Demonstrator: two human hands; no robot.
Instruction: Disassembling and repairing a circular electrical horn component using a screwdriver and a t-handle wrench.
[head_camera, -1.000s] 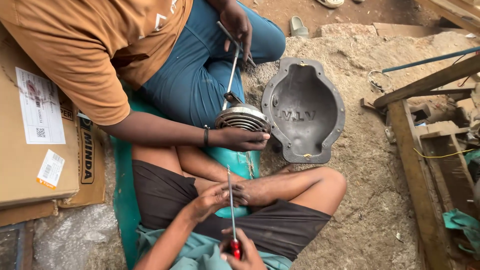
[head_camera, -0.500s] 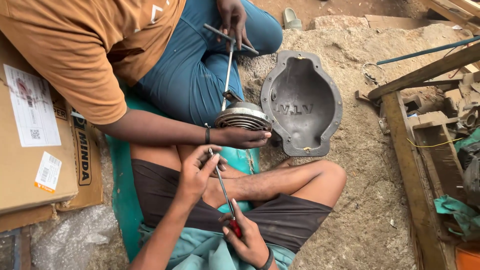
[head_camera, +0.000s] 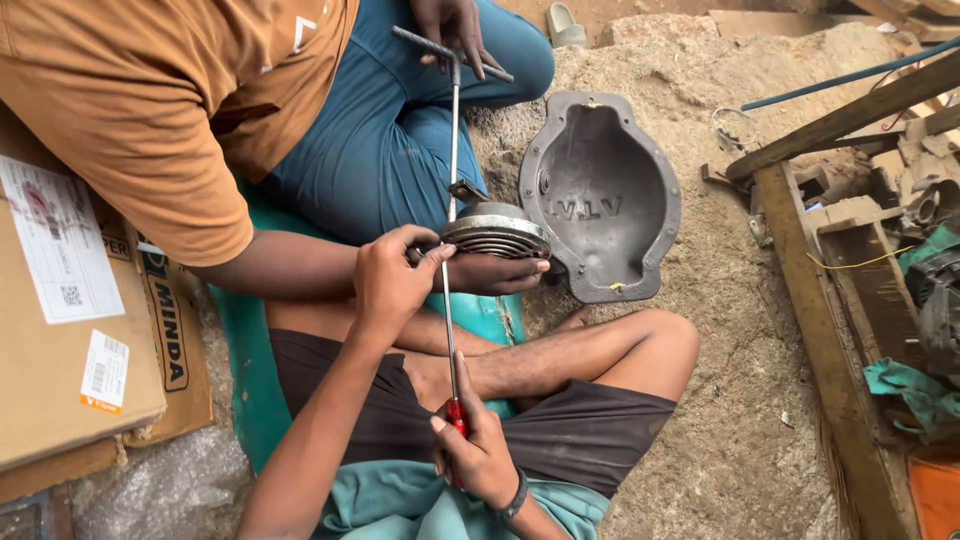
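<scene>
- Two people sit close together on sandy ground, and both work on one round ribbed metal part.
- The wearer's left hand reaches up to the near edge of the part, fingers curled and thumb out, pinching the thin shaft of a screwdriver close to its tip.
- The right hand sits low near the wearer's lap, closed in a fist around the screwdriver's red handle.
- The shaft runs almost straight up from that fist to the left hand, its tip at the part's edge.
- The part itself sits above the wearer's bent legs, cupped from beneath by the co-worker's hand, whose fingertips show past its right rim.
- The co-worker, in an orange shirt and blue trousers, has the other hand at the top on the crossbar of a T-handle wrench; its rod drops down onto the top of the part.
- Just right of the part lies a grey cast cover, hollow side up, on the sand.
- A cardboard box stands at the left, and wooden planks with scrap lie at the right.
- A teal mat shows under the legs.
</scene>
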